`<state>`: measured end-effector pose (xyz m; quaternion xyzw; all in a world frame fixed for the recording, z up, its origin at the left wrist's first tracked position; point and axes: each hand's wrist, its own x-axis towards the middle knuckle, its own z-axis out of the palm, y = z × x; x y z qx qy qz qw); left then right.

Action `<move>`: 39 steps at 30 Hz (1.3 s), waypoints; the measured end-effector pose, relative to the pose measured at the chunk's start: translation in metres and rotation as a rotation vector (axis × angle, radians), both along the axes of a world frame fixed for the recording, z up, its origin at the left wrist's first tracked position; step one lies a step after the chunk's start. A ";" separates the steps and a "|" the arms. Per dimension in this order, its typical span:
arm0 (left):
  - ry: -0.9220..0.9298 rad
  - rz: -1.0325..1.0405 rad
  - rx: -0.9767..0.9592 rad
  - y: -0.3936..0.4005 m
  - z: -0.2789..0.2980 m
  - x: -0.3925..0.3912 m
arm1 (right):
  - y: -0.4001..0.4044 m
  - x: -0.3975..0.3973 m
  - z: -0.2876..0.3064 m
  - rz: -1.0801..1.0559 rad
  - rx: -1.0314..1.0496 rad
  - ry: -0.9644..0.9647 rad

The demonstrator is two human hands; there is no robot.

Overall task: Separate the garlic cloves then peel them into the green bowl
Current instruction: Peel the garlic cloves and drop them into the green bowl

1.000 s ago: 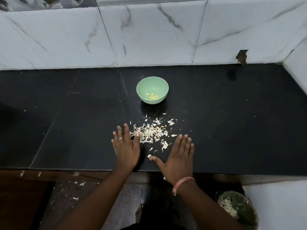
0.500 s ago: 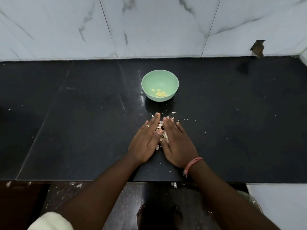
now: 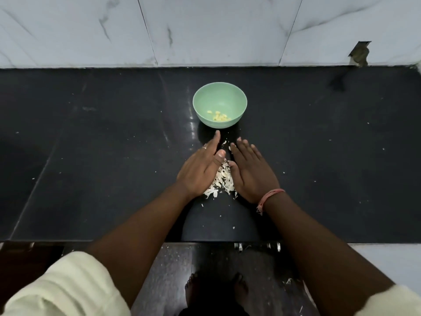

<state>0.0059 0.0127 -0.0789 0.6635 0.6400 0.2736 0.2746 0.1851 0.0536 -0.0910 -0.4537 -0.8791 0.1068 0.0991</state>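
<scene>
Garlic cloves point(image 3: 219, 116), peeled and pale yellow, are lying in a small cluster at the bottom of the green bowl point(image 3: 219, 104), which is standing upright on the black bench point(image 3: 91, 156) around the middle of its width, nearer the back edge than the front and well apart from both ends. Just in front of the bowl, toward the front edge, the garlic skins point(image 3: 220, 181) are sitting in a narrow heap of white flakes between the two hands. The left hand point(image 3: 200, 169) is lying on its edge on the bench with its fingers straight and together, pointing toward the bowl, its thumb lying along the top; it is pressing against the left side of the heap and gripping nothing. The right hand point(image 3: 251, 173) is facing it from the other side, fingers straight and slightly fanned, palm side against the right flank of the heap, also holding nothing. The fingertips of both hands are stopping just short of the bowl without touching it. A pink thread band point(image 3: 268, 197) is circling the right wrist and a ring is showing on a left finger. A few loose flakes are lying on the bench between the heap and the front edge, and small white specks are scattered across the dark surface. Behind the back edge a marbled white tiled wall point(image 3: 205, 30) is rising. Pale sleeves are covering both upper arms, and bare feet are standing on the dark floor below the front edge.
</scene>
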 end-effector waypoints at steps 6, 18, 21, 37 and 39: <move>-0.513 0.137 -0.026 -0.050 0.005 0.025 | -0.048 -0.008 0.006 0.112 -0.114 0.161; -0.723 0.314 -0.070 -0.027 0.010 -0.002 | -0.092 -0.040 -0.001 -0.312 -0.052 0.020; -0.755 0.313 -0.085 -0.021 0.010 -0.004 | -0.060 -0.057 0.000 -0.371 -0.031 0.066; -0.675 0.310 0.004 -0.006 0.010 0.017 | -0.010 -0.052 -0.004 0.145 -0.106 0.219; -0.694 0.307 0.034 -0.019 0.007 0.019 | -0.014 -0.049 -0.004 0.208 -0.083 0.193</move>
